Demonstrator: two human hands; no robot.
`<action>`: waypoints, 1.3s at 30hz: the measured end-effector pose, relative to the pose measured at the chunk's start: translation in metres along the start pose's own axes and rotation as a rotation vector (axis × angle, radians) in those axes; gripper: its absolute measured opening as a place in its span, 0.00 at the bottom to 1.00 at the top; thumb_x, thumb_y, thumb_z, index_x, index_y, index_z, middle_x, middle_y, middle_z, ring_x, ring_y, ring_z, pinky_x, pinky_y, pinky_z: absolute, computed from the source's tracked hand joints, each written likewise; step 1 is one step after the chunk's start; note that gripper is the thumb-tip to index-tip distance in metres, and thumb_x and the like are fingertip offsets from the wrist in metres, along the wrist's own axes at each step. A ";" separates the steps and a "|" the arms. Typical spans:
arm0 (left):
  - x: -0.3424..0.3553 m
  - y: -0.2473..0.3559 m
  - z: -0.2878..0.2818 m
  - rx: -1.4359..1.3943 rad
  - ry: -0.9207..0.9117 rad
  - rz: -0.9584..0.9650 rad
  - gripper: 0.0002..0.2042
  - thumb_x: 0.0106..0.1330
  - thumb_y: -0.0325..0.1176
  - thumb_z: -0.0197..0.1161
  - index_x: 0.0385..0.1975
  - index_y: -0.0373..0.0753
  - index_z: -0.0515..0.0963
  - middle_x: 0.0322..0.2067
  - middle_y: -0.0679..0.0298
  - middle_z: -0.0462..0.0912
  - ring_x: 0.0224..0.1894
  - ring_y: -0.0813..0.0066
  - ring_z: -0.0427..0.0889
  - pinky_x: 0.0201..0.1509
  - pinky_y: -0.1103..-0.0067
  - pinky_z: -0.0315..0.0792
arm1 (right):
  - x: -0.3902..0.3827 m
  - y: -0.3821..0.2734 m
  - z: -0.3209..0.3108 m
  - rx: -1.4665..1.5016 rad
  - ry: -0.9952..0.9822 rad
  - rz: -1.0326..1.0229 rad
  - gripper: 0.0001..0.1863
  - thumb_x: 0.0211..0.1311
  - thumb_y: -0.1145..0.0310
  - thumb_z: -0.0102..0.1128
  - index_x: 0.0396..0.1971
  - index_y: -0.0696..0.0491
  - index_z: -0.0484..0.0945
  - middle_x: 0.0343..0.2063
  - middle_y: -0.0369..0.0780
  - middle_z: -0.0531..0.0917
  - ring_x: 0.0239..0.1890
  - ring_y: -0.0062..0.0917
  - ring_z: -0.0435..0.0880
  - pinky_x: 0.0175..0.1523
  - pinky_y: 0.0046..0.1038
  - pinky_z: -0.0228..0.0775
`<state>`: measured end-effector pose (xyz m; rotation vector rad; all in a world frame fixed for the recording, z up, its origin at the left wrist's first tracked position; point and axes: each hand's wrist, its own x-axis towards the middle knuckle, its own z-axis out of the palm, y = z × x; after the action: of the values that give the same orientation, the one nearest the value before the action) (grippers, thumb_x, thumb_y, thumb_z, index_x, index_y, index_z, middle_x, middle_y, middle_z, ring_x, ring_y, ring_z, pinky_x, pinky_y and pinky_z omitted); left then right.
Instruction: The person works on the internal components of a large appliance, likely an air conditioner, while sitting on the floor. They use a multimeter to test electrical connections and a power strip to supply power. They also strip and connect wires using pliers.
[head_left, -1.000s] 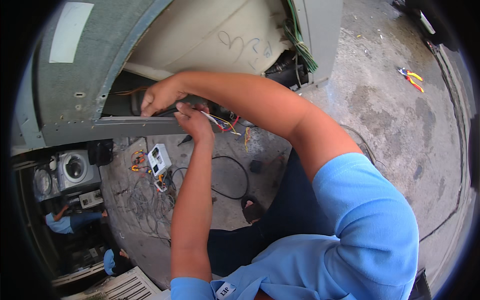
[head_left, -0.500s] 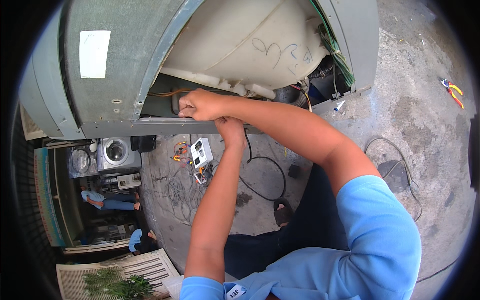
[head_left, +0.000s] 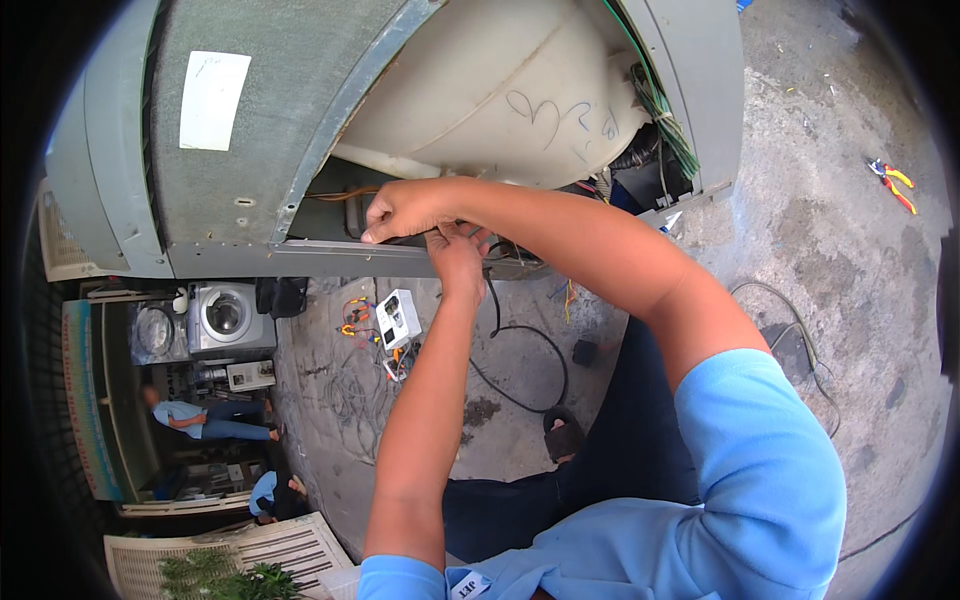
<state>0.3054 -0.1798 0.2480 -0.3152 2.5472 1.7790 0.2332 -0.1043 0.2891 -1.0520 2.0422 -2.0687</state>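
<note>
A washing machine [head_left: 300,262] with an opened panel stands before me, its large pale tub [head_left: 480,100] showing inside. My right hand [head_left: 410,212] reaches across to the opening's lower edge. Its fingers are pinched together near the metal rim, and what they hold is hidden. Just beside it, under the right wrist, my left hand [head_left: 458,258] is raised at the same rim with bent fingers, the outer ones a little apart. Something dark lies between the two hands, too small to make out. A black cable [head_left: 493,310] hangs from the rim next to my left hand and loops on the ground.
A white box [head_left: 398,318] with several coloured clips and wires lies on the concrete. Red-and-yellow pliers [head_left: 893,185] are at the far right. Green wires [head_left: 672,130] run down the opening's right side. A front-loading washing machine [head_left: 225,315] and two people are at the left.
The left hand's fingers have loosened from a tighter curl. My right hand stays at the rim, its fingertips shifted slightly. The whole view has moved a little.
</note>
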 end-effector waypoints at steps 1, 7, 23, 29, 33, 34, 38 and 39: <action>0.003 -0.002 -0.003 0.021 0.001 0.002 0.14 0.79 0.47 0.39 0.51 0.44 0.63 0.36 0.62 0.80 0.35 0.74 0.82 0.34 0.79 0.71 | 0.008 0.005 -0.001 0.011 -0.073 -0.018 0.16 0.61 0.58 0.66 0.35 0.58 0.84 0.28 0.39 0.85 0.33 0.25 0.81 0.39 0.30 0.73; 0.012 -0.014 0.002 0.003 -0.005 0.021 0.15 0.79 0.47 0.40 0.50 0.43 0.65 0.35 0.61 0.79 0.34 0.73 0.82 0.33 0.79 0.71 | 0.028 -0.016 -0.027 -0.434 -0.282 -0.196 0.08 0.56 0.67 0.64 0.31 0.57 0.81 0.29 0.42 0.85 0.36 0.30 0.84 0.37 0.32 0.74; 0.014 -0.015 0.007 -0.021 0.031 0.039 0.18 0.78 0.50 0.40 0.52 0.43 0.63 0.43 0.55 0.77 0.40 0.65 0.82 0.40 0.71 0.73 | 0.027 -0.024 -0.032 0.361 -0.295 0.391 0.09 0.63 0.65 0.64 0.30 0.56 0.79 0.24 0.34 0.81 0.26 0.18 0.80 0.29 0.22 0.71; 0.016 -0.015 0.011 -0.019 0.022 0.056 0.18 0.78 0.51 0.40 0.50 0.43 0.64 0.42 0.56 0.78 0.39 0.66 0.82 0.39 0.71 0.73 | 0.055 -0.028 -0.031 0.162 -0.421 0.488 0.07 0.60 0.67 0.65 0.30 0.54 0.80 0.25 0.35 0.81 0.29 0.19 0.79 0.28 0.22 0.69; 0.018 -0.017 0.008 -0.020 0.011 0.044 0.17 0.78 0.50 0.40 0.50 0.43 0.64 0.42 0.56 0.78 0.39 0.66 0.82 0.39 0.71 0.72 | 0.062 -0.034 -0.022 -0.405 -0.359 0.104 0.05 0.54 0.71 0.66 0.29 0.54 0.79 0.27 0.38 0.81 0.30 0.23 0.80 0.30 0.25 0.70; 0.019 -0.017 0.011 -0.028 -0.003 0.043 0.17 0.78 0.50 0.40 0.51 0.43 0.64 0.42 0.56 0.78 0.39 0.66 0.82 0.40 0.71 0.72 | 0.063 -0.029 -0.023 -0.588 -0.349 -0.084 0.06 0.52 0.72 0.65 0.29 0.54 0.78 0.28 0.39 0.81 0.29 0.25 0.80 0.31 0.26 0.71; 0.011 -0.009 0.006 -0.041 0.007 -0.009 0.16 0.78 0.48 0.41 0.52 0.42 0.64 0.44 0.57 0.77 0.41 0.65 0.81 0.43 0.69 0.72 | 0.019 -0.004 -0.016 -0.789 -0.013 -0.748 0.06 0.54 0.71 0.59 0.28 0.54 0.70 0.31 0.41 0.74 0.35 0.33 0.78 0.36 0.34 0.74; 0.011 -0.009 0.003 -0.041 -0.001 -0.020 0.15 0.78 0.47 0.42 0.52 0.43 0.65 0.45 0.58 0.77 0.42 0.65 0.81 0.44 0.69 0.71 | 0.004 -0.002 -0.015 -0.853 0.039 -0.820 0.06 0.56 0.70 0.56 0.28 0.54 0.69 0.31 0.40 0.72 0.37 0.34 0.77 0.37 0.35 0.74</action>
<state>0.2963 -0.1812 0.2374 -0.3396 2.4998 1.8261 0.2231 -0.0928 0.2942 -2.2850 2.9268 -1.3041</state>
